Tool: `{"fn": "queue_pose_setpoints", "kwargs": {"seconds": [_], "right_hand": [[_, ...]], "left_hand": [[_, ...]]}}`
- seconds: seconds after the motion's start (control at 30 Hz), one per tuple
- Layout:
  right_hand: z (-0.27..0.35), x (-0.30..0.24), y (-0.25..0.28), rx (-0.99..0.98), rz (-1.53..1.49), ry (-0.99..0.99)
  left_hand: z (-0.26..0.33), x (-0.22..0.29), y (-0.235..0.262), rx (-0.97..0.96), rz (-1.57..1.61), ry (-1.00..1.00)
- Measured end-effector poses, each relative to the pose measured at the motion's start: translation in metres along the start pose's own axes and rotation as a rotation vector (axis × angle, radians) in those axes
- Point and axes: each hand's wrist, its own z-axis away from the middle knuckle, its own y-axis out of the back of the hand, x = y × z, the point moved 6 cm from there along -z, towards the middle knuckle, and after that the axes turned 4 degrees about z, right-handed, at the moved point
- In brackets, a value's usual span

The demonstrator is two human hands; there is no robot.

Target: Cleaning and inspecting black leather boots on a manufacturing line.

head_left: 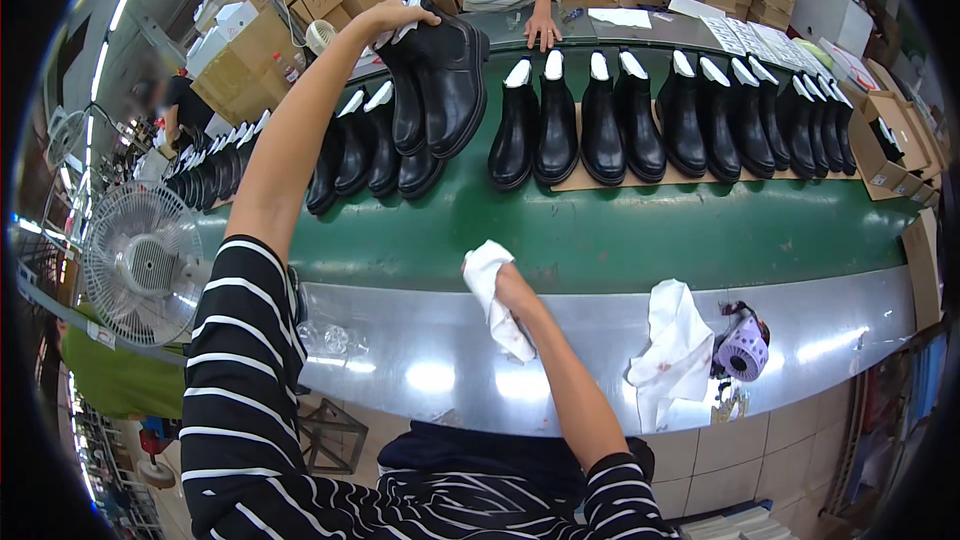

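My left hand (398,16) is stretched out far over the green belt (430,240), closed on the tops of a pair of black ankle boots (452,80). The pair hangs upright, soles down, in front of other standing boots. White paper shows at their openings. A white cloth (486,268) is bunched in my right hand (513,290), which hovers around the belt's near edge; its fingers are mostly covered by the cloth. More black boots (604,130) stuffed with white paper stand in a row to the right, and another row (352,155) runs off left.
A metal ledge (420,340) borders the belt nearest me. On it lie a second white cloth (676,340) and a small purple fan (742,354). A large fan (145,260) stands left. Across the belt, another person's hand (543,30) rests on the far edge. Open cartons (905,165) sit right.
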Motion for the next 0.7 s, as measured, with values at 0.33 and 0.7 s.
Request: {"fn": "queue_pose_setpoints", "kwargs": {"seconds": [0.33,0.7], "right_hand": [[0.002,-0.004,-0.011,-0.058,-0.035,-0.153],[0.003,-0.018,-0.008,-0.109,0.008,-0.207]], "left_hand": [[-0.097,-0.028,-0.062,-0.248,0.091,0.269],[-0.138,-0.023,-0.102,-0.269,-0.057,0.214]]}}
